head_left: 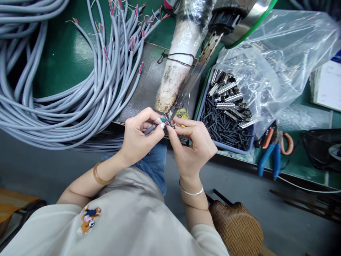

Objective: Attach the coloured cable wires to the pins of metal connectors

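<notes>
Between the fingertips of my left hand (142, 133) is the end of a grey cable (150, 129), its thin coloured wires fanned out. White wrapping covers some of those fingertips. My right hand (193, 142) pinches a small multi-pin connector (168, 121) against the wire ends. Just above both hands, the tip of a soldering iron (179, 103) points down at the connector. A stained white tube (170, 80) with a black tie comes down beside the iron. A yellow sponge (182, 113) lies right behind my right fingers.
A large bundle of grey cables (80, 121) with stripped ends covers the left of the bench. On the right, a blue tray (250, 144) holds black sleeves (221, 124) and metal connectors (229, 94), partly under a clear plastic bag (282, 64). Blue-handled pliers (270, 160) lie near the bench edge.
</notes>
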The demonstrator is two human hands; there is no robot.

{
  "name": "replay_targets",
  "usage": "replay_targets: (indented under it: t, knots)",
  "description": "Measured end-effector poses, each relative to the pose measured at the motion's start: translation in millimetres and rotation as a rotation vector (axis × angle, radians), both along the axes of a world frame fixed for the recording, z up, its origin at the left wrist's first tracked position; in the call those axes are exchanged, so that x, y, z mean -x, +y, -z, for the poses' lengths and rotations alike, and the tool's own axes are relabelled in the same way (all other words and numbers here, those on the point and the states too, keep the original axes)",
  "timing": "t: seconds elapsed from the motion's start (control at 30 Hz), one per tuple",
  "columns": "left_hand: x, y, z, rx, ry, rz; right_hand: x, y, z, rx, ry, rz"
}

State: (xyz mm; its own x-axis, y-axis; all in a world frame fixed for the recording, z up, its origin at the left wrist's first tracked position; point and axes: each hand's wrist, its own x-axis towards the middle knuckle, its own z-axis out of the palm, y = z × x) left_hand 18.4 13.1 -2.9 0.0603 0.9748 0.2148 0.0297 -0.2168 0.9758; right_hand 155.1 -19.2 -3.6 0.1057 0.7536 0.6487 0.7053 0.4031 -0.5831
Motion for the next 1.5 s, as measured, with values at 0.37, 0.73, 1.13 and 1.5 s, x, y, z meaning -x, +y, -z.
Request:
replay_targets:
  t: [0.37,0.73,1.13,1.5]
  knots:
    - [-0.9,0.7,-0.1,-0.084,-0.009,-0.003,-0.4,3.0,-5.5,0.023,-0.002,0.020]
    - [2.0,1.9,-0.4,0.030,-0.034,0.025,-3.8,-0.8,-3.2,0.024,-0.027,-0.023]
    - [2.7,-5.6,0.8,-0.033,0.033,0.060,-5.7,-9.3,3.7,-0.009,-0.011,-0.006]
    - [11.1,-30.3,10.4,-0.266,0.106,0.213,-17.1,-39.5,-11.8,0.367,0.026,0.005]
